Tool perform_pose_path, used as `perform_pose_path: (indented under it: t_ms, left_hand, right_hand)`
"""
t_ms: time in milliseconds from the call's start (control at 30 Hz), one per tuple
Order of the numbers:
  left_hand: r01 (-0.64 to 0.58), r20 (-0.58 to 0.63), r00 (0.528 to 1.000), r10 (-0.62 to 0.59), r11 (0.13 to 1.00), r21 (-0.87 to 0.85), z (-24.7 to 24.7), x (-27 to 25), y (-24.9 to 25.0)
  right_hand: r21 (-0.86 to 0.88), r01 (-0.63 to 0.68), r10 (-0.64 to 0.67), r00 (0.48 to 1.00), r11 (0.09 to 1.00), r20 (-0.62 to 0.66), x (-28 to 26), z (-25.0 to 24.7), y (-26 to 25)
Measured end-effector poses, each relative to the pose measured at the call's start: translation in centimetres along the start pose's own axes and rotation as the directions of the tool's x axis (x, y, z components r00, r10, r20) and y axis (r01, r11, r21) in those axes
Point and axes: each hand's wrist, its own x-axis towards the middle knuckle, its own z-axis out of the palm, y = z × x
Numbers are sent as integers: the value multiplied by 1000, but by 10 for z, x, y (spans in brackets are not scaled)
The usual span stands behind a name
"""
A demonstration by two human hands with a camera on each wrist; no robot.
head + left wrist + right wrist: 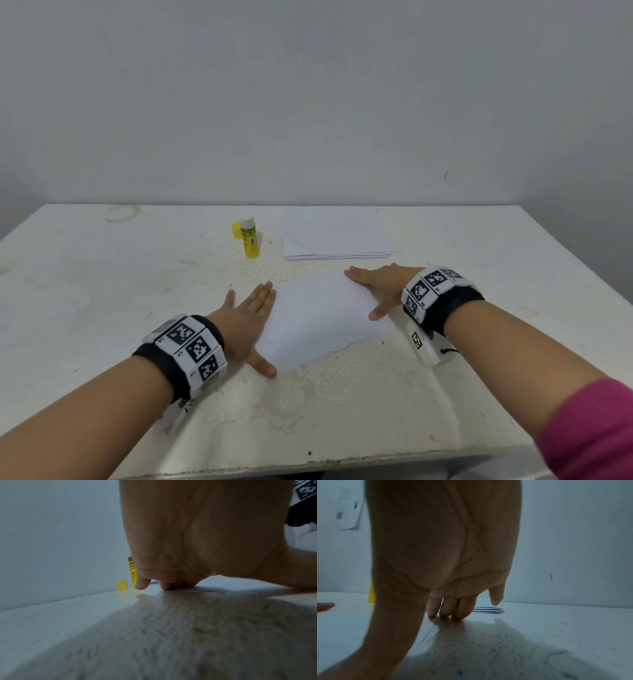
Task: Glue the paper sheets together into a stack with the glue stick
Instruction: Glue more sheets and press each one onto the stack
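A white sheet of paper (pixel 318 317) lies turned at an angle on the table in front of me. My left hand (pixel 251 320) lies flat with straight fingers along the sheet's left edge. My right hand (pixel 375 286) lies flat on its right corner, fingers spread. Behind, a pile of white sheets (pixel 334 236) rests near the wall. To its left the yellow glue stick (pixel 249 237) stands upright and uncapped, with its yellow cap (pixel 236 230) just behind it. The left wrist view shows the glue stick (pixel 132 572) and cap (pixel 122 585) past my fingertips (pixel 140 586).
The worn white table (pixel 102 291) runs back to a grey wall. Its front edge (pixel 308 460) is close to me. The right wrist view shows the paper pile (pixel 489 610) beyond my fingers (pixel 447 608).
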Motion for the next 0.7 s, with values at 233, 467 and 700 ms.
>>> perform_pose_path:
  t_ms: [233, 467, 700]
  left_hand:
    - [42, 15, 999, -41, 998, -51, 3, -8, -7]
    - [27, 39, 999, -22, 991, -133, -1, -10, -9]
    - [54, 38, 998, -50, 992, -114, 3, -9, -7]
  right_hand:
    - [-27, -4, 4, 1000, 1000, 2, 3, 2, -1]
    - [-20, -39, 40, 999, 999, 25, 8, -6, -15]
    - [22, -4, 7, 991, 1000, -132, -10, -12, -87]
